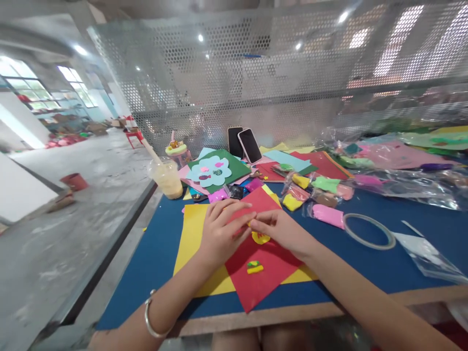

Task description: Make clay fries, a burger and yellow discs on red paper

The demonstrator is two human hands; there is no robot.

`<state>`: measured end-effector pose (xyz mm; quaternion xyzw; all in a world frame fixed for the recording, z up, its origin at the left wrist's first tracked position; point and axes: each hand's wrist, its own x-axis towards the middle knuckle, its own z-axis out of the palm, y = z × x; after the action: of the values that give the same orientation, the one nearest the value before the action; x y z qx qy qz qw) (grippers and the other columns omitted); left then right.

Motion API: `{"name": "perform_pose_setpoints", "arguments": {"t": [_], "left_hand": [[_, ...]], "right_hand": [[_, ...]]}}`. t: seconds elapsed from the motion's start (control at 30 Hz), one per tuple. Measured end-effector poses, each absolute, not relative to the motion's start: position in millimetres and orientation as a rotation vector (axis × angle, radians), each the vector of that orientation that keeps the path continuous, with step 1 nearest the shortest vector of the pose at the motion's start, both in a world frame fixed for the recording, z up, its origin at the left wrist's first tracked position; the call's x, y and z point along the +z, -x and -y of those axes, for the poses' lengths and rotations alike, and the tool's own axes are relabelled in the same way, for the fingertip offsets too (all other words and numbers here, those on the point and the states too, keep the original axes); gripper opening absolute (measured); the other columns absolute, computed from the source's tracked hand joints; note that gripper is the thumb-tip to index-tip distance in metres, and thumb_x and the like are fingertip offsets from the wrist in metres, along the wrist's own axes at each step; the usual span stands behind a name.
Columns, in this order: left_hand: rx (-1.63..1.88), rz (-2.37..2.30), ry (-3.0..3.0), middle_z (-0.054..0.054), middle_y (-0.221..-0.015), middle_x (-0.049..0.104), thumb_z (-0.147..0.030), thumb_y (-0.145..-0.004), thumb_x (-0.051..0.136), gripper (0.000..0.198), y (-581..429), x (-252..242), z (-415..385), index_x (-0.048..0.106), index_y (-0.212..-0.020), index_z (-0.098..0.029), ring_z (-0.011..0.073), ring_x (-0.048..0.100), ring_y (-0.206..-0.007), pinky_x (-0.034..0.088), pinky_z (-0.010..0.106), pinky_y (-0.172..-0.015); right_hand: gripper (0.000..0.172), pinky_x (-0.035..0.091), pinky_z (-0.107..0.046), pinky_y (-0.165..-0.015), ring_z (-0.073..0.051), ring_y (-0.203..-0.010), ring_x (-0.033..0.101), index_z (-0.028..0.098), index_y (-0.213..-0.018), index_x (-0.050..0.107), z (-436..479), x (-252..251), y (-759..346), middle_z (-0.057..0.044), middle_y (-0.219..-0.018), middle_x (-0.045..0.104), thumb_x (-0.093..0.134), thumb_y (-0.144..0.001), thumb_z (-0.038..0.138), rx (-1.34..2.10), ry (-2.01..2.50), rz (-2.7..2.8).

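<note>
My left hand (221, 231) and my right hand (280, 229) meet over a red paper sheet (268, 273) that lies on a yellow sheet (190, 231). Both pinch a piece of yellow clay (260, 238) between their fingertips, just above the red sheet. A small lump of yellow and green clay (255, 266) lies on the red sheet nearer to me. A silver bangle (149, 317) is on my left wrist.
The blue table (402, 263) carries a tape roll (369, 231), bagged clay pieces (327, 215) in pink, yellow and green, a drink cup (167, 178), two phones (243, 144), a green sheet with a blue flower (212, 170) and plastic bags (426, 253). A perforated metal screen stands behind.
</note>
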<state>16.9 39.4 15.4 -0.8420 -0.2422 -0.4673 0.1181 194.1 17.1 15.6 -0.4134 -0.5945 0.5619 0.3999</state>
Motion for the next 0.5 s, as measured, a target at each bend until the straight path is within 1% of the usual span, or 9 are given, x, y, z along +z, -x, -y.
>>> {"name": "perform_pose_setpoints", "arguments": {"t": [0.1,0.17,0.23,0.3,0.37,0.5], "left_hand": [[-1.417,0.715,2.528,0.004,-0.1,0.072,-0.02,-0.082,0.067,0.013,-17.8,13.8,-36.9,0.069,-0.094,-0.024,0.02,0.061,-0.098,0.05,0.036,-0.086],[-1.442,0.719,2.549,0.005,-0.101,0.071,-0.019,-0.08,0.068,0.013,-17.9,12.1,-36.2,0.069,-0.092,-0.024,0.0199,0.061,-0.097,0.05,0.036,-0.086],[-1.45,0.739,2.544,0.006,-0.102,0.07,-0.022,-0.079,0.071,0.016,-17.9,10.5,-35.9,0.069,-0.094,-0.023,0.0205,0.062,-0.096,0.051,0.036,-0.086],[-1.465,0.769,2.537,0.007,-0.104,0.07,-0.026,-0.078,0.073,0.021,-17.6,9.8,-35.5,0.069,-0.099,-0.023,0.0207,0.062,-0.096,0.051,0.037,-0.086],[-1.506,0.8,2.54,0.006,-0.105,0.069,-0.025,-0.081,0.071,0.022,-16.8,10.2,-35.0,0.068,-0.102,-0.023,0.0201,0.062,-0.096,0.051,0.037,-0.085],[-1.55,0.864,2.572,0.006,-0.106,0.07,-0.021,-0.087,0.062,0.017,-14.3,11.1,-34.4,0.069,-0.102,-0.025,0.0198,0.063,-0.097,0.052,0.037,-0.084]], "right_hand": [[0.041,0.045,-0.031,-0.077,-0.021,-0.083,0.063,0.017,-0.095,0.076,-20.6,19.2,-198.4,-0.005,-0.082,0.071,0.066,-0.077,0.053,1.458,0.951,1.54],[0.038,0.044,-0.03,-0.074,-0.019,-0.078,0.062,0.017,-0.089,0.076,-24.9,19.3,-200.5,-0.004,-0.079,0.071,0.07,-0.074,0.052,1.461,0.943,1.559],[0.037,0.043,-0.028,-0.069,-0.017,-0.071,0.06,0.017,-0.084,0.076,-29.7,17.8,-201.6,-0.003,-0.074,0.07,0.073,-0.071,0.051,1.451,0.982,1.569],[0.039,0.043,-0.028,-0.067,-0.018,-0.07,0.061,0.016,-0.084,0.077,-33.6,15.2,-201.2,-0.003,-0.073,0.07,0.072,-0.071,0.052,1.436,1.009,1.565],[0.042,0.045,-0.03,-0.071,-0.019,-0.075,0.064,0.016,-0.088,0.077,-35.5,12.0,-199.1,-0.005,-0.078,0.072,0.071,-0.072,0.054,1.459,0.967,1.53],[0.046,0.048,-0.036,-0.086,-0.02,-0.082,0.068,0.016,-0.096,0.076,-33.3,5.5,-191.5,-0.009,-0.086,0.074,0.063,-0.079,0.056,1.668,0.771,1.353]]}}
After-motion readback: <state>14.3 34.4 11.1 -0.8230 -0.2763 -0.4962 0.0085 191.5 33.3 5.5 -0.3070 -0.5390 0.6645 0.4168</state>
